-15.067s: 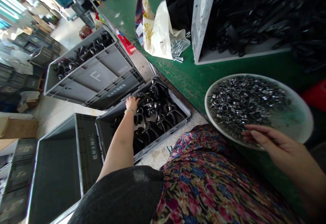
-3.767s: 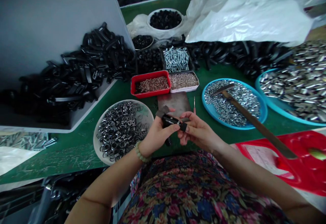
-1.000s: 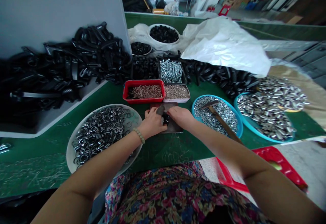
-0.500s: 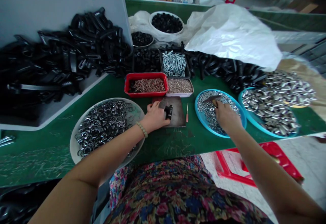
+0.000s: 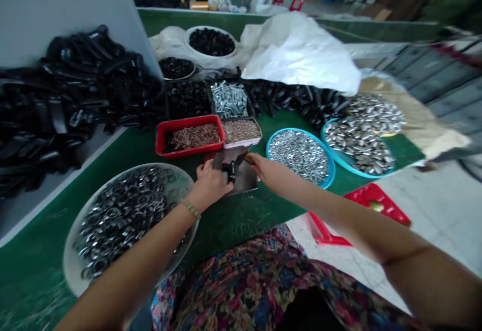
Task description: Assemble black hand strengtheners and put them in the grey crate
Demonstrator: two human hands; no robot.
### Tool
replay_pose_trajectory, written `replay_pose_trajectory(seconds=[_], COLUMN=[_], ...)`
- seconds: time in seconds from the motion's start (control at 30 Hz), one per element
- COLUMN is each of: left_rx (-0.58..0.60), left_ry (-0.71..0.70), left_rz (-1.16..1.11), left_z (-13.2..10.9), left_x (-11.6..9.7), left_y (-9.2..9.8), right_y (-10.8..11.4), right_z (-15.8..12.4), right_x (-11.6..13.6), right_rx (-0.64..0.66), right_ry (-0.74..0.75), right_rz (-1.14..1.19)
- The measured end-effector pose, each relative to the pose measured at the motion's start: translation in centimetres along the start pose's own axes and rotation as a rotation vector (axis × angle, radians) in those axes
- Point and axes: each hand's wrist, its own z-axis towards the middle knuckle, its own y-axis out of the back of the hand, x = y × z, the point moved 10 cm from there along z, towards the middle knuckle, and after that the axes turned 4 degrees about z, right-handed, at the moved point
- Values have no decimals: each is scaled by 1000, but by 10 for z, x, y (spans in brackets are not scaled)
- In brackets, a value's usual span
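My left hand is closed around a small black plastic part above a flat metal plate. Something dark, perhaps a finger cover, shows at its fingers. Close on the right, my right hand pinches a thin, dark, flat tool, its end reaching toward the black part. Whether they touch, and whether the tool carries a small piece, I cannot make out. Beyond my right wrist stands a blue tray of tiny shiny metal pieces.
A pale basin of metal rings lies left. Behind the plate are a red bin of copper-coloured pins, small rivet-like pieces and silver screws. Black parts pile up left. Another blue tray holds metal sleeves. A red stool stands below.
My right hand has moved left with its tool, from the blue tray to the black part. My left hand keeps its hold. The camera view has turned right.
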Motion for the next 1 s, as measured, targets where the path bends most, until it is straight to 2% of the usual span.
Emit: replay_pose_trajectory(seconds=[0.1, 0.17, 0.27, 0.37, 0.43, 0.53, 0.6, 0.67, 0.8, 0.9, 1.0], left_rx=[31, 45, 96, 179, 191, 71, -42, -95, -50, 1, -23], left_ry=[-73, -40, 214, 394, 491, 671, 698, 662, 601, 575, 582], left_rz=[-34, -214, -848, -1379, -1581, -1687, -1648, -1626, -1619, -1627, -1590], left_z=[4, 12, 19, 17, 14, 8, 8, 8, 2, -4, -8], left_x=[-6, -2, 15, 8, -1, -4, -4, -6, -15, -24, -25], left_y=[-3, -2, -1, 4, 10, 9, 9, 8, 5, 3, 4], right_y=[13, 27, 40, 73, 106, 140, 152, 162, 181, 179, 170], right_z=[-16, -34, -57, -79, -98, -118, -125, -133, -169, -187, -199], right_x=[-57, -101, -154, -205, -246, -299, -320, -329, -340, -357, -371], right_rx=[-84, -159, -172, -234, -311, -368, -420, -520, -861, -1042, -1217], right_ry=[-216, -418, -549, -610, -707, -803, -811, -809, -889, -922, -904], right_rz=[-135, -289, -383, -376, -375, -318, -253, -186, -46, 121, 308])
